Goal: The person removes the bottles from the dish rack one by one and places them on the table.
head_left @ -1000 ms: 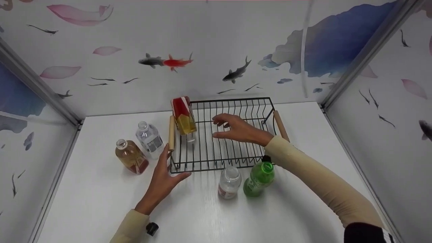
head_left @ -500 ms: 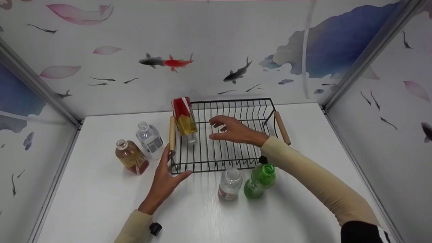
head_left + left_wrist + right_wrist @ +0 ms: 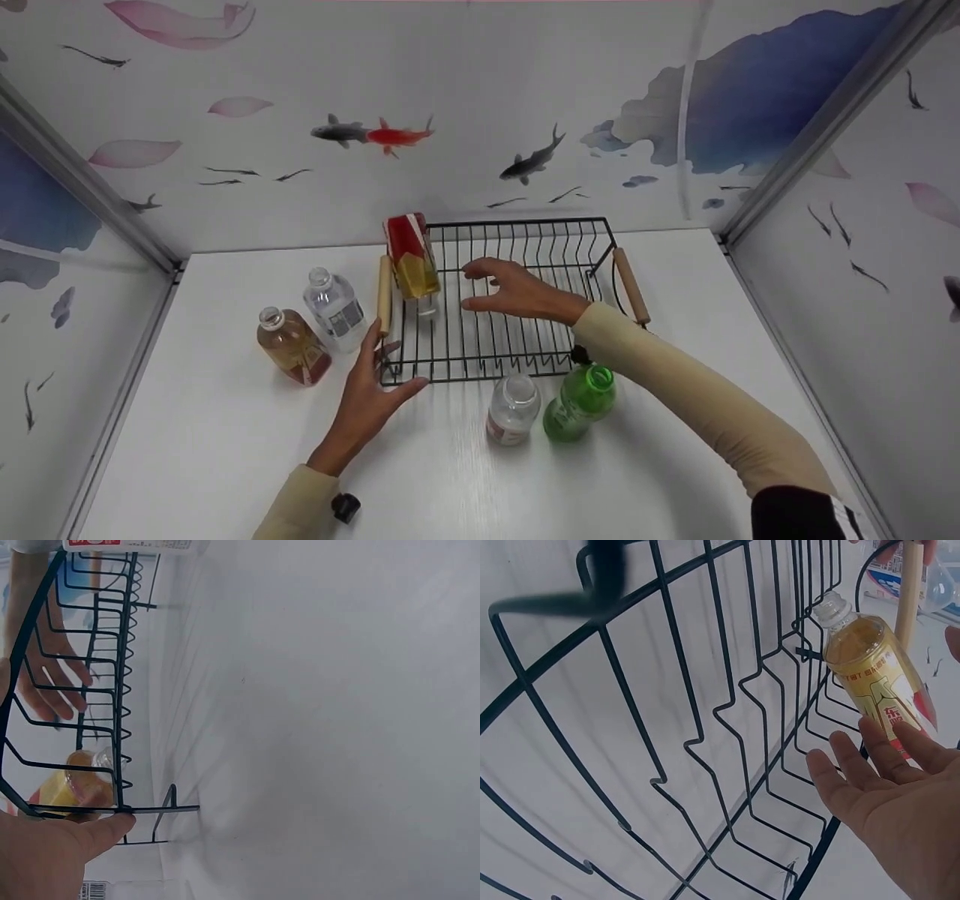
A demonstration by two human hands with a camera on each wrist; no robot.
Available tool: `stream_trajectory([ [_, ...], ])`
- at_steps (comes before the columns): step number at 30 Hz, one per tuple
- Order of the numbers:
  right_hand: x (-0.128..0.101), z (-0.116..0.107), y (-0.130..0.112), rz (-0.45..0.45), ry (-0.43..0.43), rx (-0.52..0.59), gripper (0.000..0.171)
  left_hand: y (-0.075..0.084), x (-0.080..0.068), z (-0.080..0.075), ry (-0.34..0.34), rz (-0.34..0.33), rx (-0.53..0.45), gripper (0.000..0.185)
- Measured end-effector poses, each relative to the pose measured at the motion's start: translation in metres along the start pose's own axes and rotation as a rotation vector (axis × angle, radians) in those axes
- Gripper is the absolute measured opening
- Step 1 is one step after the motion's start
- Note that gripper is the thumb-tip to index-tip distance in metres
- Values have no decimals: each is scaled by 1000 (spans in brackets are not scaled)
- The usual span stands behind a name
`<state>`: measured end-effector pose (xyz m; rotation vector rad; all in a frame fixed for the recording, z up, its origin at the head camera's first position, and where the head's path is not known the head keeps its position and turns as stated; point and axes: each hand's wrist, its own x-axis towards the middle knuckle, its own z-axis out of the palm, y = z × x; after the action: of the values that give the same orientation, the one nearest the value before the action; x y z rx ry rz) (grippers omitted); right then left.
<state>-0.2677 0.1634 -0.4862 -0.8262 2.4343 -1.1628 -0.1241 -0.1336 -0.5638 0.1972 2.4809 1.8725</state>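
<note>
A black wire dish rack (image 3: 517, 367) with wooden handles stands against the back wall. In its left end a plastic bottle (image 3: 411, 259) with a red and yellow label leans at a slant, mouth low and toward the front. My right hand (image 3: 521, 291) hovers over the middle of the rack, right of that bottle and apart from it; its fingers are loosely bent around nothing. At the rack's front left corner is my left hand (image 3: 367, 405), thumb and index finger spread wide; the left wrist view shows the thumb (image 3: 112, 832) at the corner wire.
Left of the rack stand a clear bottle (image 3: 334, 311) and an amber-tinted bottle (image 3: 294, 349), both uncapped. In front stand another clear bottle (image 3: 513, 412) and a green bottle (image 3: 577, 409), close to the right forearm. Printed panels (image 3: 450, 180) enclose the white tabletop (image 3: 450, 487).
My right hand has drifted slightly left above the rack, away from the bottle's right side no further than before. The left hand stays at the corner. The bottles keep their places.
</note>
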Motion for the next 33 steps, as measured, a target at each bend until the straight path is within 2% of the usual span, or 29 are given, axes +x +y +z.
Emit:
stream_trajectory([
  [8,7,1,3,-12,-14,-14,73,-4,0,2,-5,29,-26,120],
  [17,19,-2,0,33,-7,-32,74,-3,0,0,-5,14,-28,120],
  [28,40,12,-5,71,-30,-2,80,-5,-4,-4,7,-13,6,119],
  [33,45,14,-4,50,-18,12,76,-3,0,1,8,-3,8,119],
])
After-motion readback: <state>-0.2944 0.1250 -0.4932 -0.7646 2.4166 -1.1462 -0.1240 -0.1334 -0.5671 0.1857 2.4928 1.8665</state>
